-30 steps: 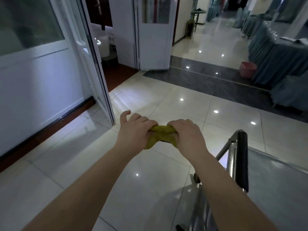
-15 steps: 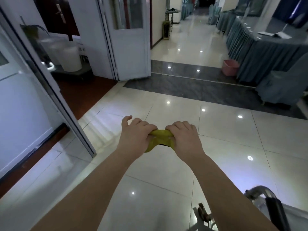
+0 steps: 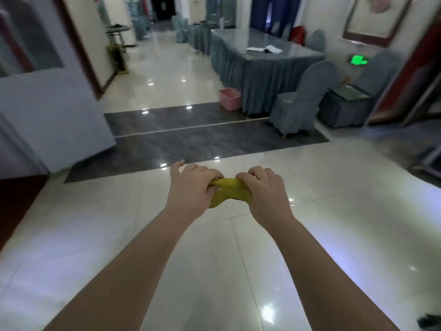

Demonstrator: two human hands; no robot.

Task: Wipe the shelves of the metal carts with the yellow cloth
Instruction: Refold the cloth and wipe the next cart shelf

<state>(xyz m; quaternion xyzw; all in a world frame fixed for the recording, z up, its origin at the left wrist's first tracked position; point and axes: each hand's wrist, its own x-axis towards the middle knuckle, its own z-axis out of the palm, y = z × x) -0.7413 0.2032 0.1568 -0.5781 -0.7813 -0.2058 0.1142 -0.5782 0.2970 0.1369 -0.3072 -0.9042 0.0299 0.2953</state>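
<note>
yellow cloth [image 3: 228, 191] held bunched above a glossy tiled floor [image 3: 119, 235].
the left hand [image 3: 191, 187] and right hand [image 3: 267, 189] each grip one end of it at arm's length, fingers [image 3: 210, 175] clenched round the fabric, left thumb sticking out; beyond, a pink bin [image 3: 230, 98] stands just beside a grey-draped worktop [image 3: 262, 60] and a covered chair [image 3: 303, 99].

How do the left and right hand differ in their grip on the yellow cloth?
The left hand has its thumb stuck out, off the yellow cloth; the right hand shows no thumb, only curled fingers. A lobe of cloth hangs out below the left hand's grip; on the right hand's side the cloth vanishes under the fingers. Shared: both grip the cloth knuckles-up, bunched between them, above the tiled floor.
</note>
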